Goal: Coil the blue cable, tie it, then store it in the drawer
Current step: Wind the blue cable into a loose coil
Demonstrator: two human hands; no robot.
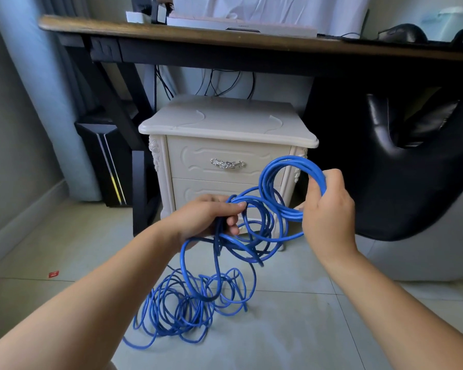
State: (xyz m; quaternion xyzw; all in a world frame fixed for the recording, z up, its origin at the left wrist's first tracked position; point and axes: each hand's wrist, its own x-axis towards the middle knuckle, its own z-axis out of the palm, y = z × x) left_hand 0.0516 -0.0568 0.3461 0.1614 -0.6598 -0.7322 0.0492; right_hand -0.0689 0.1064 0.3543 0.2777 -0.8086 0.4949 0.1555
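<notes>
The right hand (328,206) curls round a neat bundle of finished loops of the blue cable (292,216), held up in front of the white nightstand (225,121), level with its upper drawer (251,156). The left hand (207,217), before the nightstand's lower front, grips a looser bunch of strands. The rest drops in a tangle to the tiles in front of the nightstand. Coiling is in hand, I judge, and far from done. Next, the left hand should feed slack up into the bundle, loop by loop, teasing out snags
</notes>
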